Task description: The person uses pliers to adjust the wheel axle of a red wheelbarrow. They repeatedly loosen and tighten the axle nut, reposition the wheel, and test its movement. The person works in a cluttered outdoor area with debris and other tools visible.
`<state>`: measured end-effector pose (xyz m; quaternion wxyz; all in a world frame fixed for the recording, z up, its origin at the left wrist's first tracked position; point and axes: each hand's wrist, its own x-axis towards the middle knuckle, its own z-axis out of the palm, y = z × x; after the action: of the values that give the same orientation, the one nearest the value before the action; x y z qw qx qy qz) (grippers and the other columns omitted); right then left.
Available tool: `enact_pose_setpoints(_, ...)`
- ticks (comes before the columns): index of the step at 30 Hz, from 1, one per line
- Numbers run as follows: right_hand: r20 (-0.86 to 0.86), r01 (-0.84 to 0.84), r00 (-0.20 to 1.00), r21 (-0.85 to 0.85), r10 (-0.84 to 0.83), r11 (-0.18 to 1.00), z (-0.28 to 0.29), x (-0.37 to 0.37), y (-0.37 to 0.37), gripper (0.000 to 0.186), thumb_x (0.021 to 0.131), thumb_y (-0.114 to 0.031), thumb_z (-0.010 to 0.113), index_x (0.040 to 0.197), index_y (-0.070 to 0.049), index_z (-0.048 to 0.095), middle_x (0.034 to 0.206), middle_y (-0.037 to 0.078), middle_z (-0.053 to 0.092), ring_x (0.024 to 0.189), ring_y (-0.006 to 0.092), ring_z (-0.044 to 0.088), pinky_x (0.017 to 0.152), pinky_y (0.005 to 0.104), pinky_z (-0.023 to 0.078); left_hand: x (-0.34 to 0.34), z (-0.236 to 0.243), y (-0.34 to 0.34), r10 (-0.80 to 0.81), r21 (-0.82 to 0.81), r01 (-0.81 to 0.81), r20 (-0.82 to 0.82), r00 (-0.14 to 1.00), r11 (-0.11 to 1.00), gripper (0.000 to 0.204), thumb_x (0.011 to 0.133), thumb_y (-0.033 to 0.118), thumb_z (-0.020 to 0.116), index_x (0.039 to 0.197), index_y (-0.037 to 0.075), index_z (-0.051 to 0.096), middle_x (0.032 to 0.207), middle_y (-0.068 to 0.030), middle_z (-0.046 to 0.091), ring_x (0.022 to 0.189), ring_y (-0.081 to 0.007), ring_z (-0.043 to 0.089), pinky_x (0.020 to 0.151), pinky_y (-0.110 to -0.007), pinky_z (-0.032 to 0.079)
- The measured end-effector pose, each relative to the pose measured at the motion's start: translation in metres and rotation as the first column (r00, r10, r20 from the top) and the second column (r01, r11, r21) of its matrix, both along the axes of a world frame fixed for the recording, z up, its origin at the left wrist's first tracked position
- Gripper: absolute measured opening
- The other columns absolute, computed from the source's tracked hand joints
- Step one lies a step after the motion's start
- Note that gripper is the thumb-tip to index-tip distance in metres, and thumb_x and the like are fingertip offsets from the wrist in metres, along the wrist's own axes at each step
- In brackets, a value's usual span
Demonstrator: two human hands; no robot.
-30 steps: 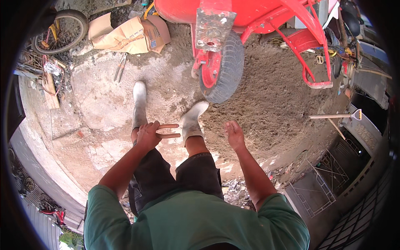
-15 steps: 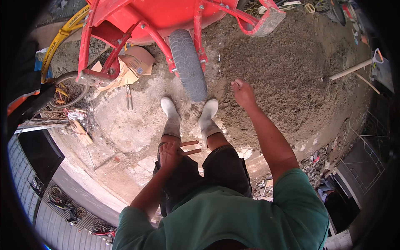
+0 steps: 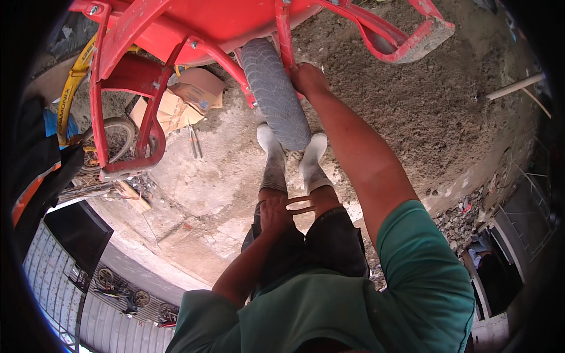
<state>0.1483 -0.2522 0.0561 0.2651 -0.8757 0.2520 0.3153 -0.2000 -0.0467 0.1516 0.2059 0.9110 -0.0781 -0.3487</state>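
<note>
My left hand (image 3: pixel 275 215) is low near my left thigh, closed on a brown two-handled tool (image 3: pixel 300 205), whose head is hidden. My right hand (image 3: pixel 308 79) reaches forward and grips the red wheel bracket (image 3: pixel 284 35) beside the dark grey tyre (image 3: pixel 275 94). Above it is the tipped-up red wheelbarrow (image 3: pixel 176 23), with its underside, legs and struts facing me. The tyre hangs just over the toes of my white boots (image 3: pixel 313 154).
A yellow bicycle (image 3: pixel 79 70), torn cardboard (image 3: pixel 185 97) and long-handled pliers (image 3: pixel 195 141) are on the left. Damp grey sand (image 3: pixel 412 112) covers the ground at right, with a wooden-handled tool (image 3: pixel 512 87) beyond it. Rubble (image 3: pixel 462 212) lies at the right edge.
My view has swung round to face the wheel squarely. My right hand has moved forward onto the red bracket. The left still holds the tool, and my feet are closer together.
</note>
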Motion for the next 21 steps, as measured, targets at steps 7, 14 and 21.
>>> enact_pose_setpoints(7, 0.068, -0.084, 0.994, 0.056, 0.08, 0.995, -0.002, -0.001, 0.002, 0.041, 0.099, -0.04, 0.051, 0.113, -0.007, 0.07, 0.119, 0.021, 0.068, 0.11, 0.0387, 0.065, 0.095, 0.0469, 0.051, 0.016, -0.001, 0.012, -0.029, 0.0, 0.029, -0.01, 1.0, 1.0, 0.032, 0.072, 0.014, 0.071, 0.101, 0.01, 0.06, 0.095, -0.0102, 0.062, 0.098, -0.0314, 0.06, 0.088, -0.048, 0.044)
enact_pose_setpoints(14, 0.13, -0.116, 0.986, 0.069, 0.106, 0.991, -0.007, -0.008, -0.003, 0.039, 0.098, -0.038, 0.051, 0.107, -0.006, 0.072, 0.113, 0.023, 0.068, 0.105, 0.0411, 0.066, 0.093, 0.0494, 0.051, 0.027, -0.005, 0.021, -0.045, -0.024, 0.044, -0.043, 0.998, 0.999, 0.034, 0.071, 0.014, 0.072, 0.103, 0.011, 0.059, 0.095, -0.0105, 0.062, 0.098, -0.0322, 0.06, 0.088, -0.049, 0.044)
enact_pose_setpoints(21, 0.214, -0.091, 0.974, 0.06, 0.076, 0.994, -0.017, -0.006, 0.004, 0.031, 0.094, -0.032, 0.058, 0.104, -0.006, 0.072, 0.11, 0.024, 0.067, 0.103, 0.0403, 0.067, 0.091, 0.0488, 0.052, 0.034, -0.007, 0.026, -0.046, -0.039, 0.043, -0.073, 0.996, 0.998, 0.034, 0.071, 0.014, 0.072, 0.102, 0.011, 0.059, 0.093, -0.0106, 0.062, 0.097, -0.0326, 0.061, 0.089, -0.05, 0.044)
